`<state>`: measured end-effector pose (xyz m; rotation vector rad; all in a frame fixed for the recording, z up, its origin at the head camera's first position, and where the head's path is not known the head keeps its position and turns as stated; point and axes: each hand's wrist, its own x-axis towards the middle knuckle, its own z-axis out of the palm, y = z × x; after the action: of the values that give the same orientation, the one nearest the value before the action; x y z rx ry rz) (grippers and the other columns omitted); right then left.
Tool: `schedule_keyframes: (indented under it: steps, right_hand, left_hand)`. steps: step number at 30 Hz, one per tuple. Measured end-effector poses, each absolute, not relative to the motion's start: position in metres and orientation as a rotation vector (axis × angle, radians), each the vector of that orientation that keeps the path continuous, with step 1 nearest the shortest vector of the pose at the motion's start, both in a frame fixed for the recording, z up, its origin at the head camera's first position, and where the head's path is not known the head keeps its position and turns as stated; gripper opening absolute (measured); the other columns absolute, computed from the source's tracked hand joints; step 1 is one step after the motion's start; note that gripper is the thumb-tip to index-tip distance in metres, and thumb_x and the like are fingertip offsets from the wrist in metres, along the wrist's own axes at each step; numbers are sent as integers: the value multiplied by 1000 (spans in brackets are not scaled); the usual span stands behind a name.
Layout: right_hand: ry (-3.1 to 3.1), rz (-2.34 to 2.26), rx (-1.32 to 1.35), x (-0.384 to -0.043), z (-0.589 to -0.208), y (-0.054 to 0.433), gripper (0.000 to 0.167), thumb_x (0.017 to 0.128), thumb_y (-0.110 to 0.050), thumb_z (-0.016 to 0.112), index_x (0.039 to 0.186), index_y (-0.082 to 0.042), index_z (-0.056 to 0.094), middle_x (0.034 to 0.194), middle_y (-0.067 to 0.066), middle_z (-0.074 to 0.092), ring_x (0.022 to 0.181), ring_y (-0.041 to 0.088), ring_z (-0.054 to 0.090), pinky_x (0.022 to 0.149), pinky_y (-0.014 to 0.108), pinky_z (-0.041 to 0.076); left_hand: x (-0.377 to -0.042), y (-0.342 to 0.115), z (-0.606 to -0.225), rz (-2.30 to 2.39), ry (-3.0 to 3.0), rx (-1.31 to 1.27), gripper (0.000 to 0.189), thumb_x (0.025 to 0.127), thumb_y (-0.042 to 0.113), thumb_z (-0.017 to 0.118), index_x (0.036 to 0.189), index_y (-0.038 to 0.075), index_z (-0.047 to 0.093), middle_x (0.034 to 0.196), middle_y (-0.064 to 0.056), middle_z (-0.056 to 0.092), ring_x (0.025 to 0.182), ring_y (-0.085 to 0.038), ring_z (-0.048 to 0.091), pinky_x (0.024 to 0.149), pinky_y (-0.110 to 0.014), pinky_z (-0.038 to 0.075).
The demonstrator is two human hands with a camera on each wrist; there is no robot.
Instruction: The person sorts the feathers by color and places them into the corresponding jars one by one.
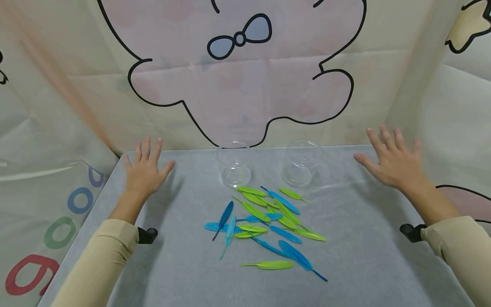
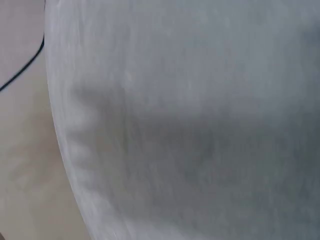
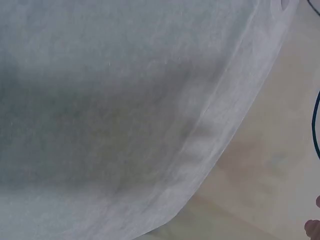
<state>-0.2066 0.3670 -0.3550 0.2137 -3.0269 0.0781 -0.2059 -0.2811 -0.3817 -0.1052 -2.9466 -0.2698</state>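
Blue and green feathers lie in a loose, overlapping pile mid-table in the head view, among them a blue feather [image 1: 295, 255] and a green feather [image 1: 273, 265] near the front. Behind the pile stand two clear plastic cups, the left cup [image 1: 234, 164] and the right cup [image 1: 301, 164]. My left hand [image 1: 145, 174] is held with fingers spread at the table's left side, touching none of these things. Over the right side my right hand [image 1: 395, 164] is likewise spread and holds nothing. The right wrist view catches only fingertips [image 3: 313, 228] at its lower right edge.
Grey cloth covers the table [image 1: 184, 273]. A printed curtain [image 1: 245, 85] rises along the back edge, and more printed cloth hangs at both sides. Dark wrist camera mounts [image 1: 148, 235] stick out at the sleeves. Hand shadows fall on the cloth in both wrist views.
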Motion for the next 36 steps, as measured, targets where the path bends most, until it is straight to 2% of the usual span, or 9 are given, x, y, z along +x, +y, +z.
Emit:
schedule_keyframes:
  steps: [6, 12, 20, 21, 23, 26, 28, 32, 36]
  right_hand:
    - [-3009, 225, 335, -197, -356, 351, 82, 101, -59, 38, 161, -21, -1, 166, 17, 2, 150, 44, -4, 107, 75, -7]
    - [-2968, 452, 440, -189, -359, 337, 80, 101, -49, 49, 161, -14, 9, 164, 19, 16, 148, 44, 14, 114, 67, 6]
    - [-2940, 876, 340, -182, -358, 324, 81, 98, -42, 60, 161, -17, 15, 162, 20, 23, 143, 49, 25, 107, 71, 21]
    - [-2921, 935, 331, -181, -357, 322, 81, 98, -40, 61, 161, -15, 17, 161, 20, 26, 142, 47, 29, 107, 70, 24]
    - [-2881, 1035, 313, -179, -357, 319, 78, 97, -37, 64, 159, -13, 23, 157, 20, 34, 139, 44, 37, 110, 52, 34]
    - [-2829, 1184, 286, -176, -357, 314, 73, 96, -31, 68, 156, -11, 31, 151, 18, 44, 131, 37, 49, 98, 18, 43]
    - [-2813, 1271, 263, -175, -357, 312, 69, 96, -29, 68, 154, -12, 35, 149, 16, 47, 126, 20, 55, 86, 5, 41]
    - [-2775, 1393, 261, -173, -362, 310, 62, 96, -23, 69, 150, -11, 42, 143, 17, 52, 109, -8, 57, 81, 7, 47]
    - [-2786, 1449, 280, -172, -371, 309, 57, 95, -22, 70, 146, -10, 48, 137, 12, 59, 105, -10, 59, 82, 10, 49]
  left_hand:
    - [-209, -261, -388, -490, -2945, -243, 85, 99, 62, 43, 161, 22, 0, 166, -13, -4, 152, -38, -2, 108, -76, 2]
    - [-213, -244, -395, -701, -2981, -350, 89, 97, 61, 48, 161, 24, -3, 167, -9, -2, 152, -35, -1, 111, -73, 4]
    - [-215, -224, -400, -1052, -2994, -419, 95, 95, 57, 57, 160, 25, -5, 167, 1, -4, 153, -27, 1, 118, -61, 9]
    - [-216, -222, -400, -1093, -2991, -418, 97, 94, 57, 58, 160, 25, -6, 167, 1, -4, 153, -27, 1, 118, -60, 10]
    - [-216, -218, -400, -1164, -2988, -409, 100, 92, 57, 61, 160, 28, -6, 167, 1, -3, 153, -26, 2, 118, -59, 10]
    - [-216, -213, -399, -1229, -2986, -386, 106, 88, 58, 68, 159, 33, -6, 167, 2, -1, 153, -26, 5, 117, -60, 14]
    - [-216, -209, -399, -1260, -2978, -377, 109, 85, 58, 72, 158, 36, -6, 167, 3, 2, 152, -27, 9, 116, -62, 17]
    - [-217, -202, -397, -1329, -2934, -402, 111, 82, 53, 77, 159, 37, -3, 166, 2, 9, 151, -28, 18, 113, -65, 23]
    - [-218, -195, -398, -1414, -2865, -464, 114, 81, 45, 81, 161, 28, 2, 166, 1, 12, 150, -28, 23, 113, -62, 27]
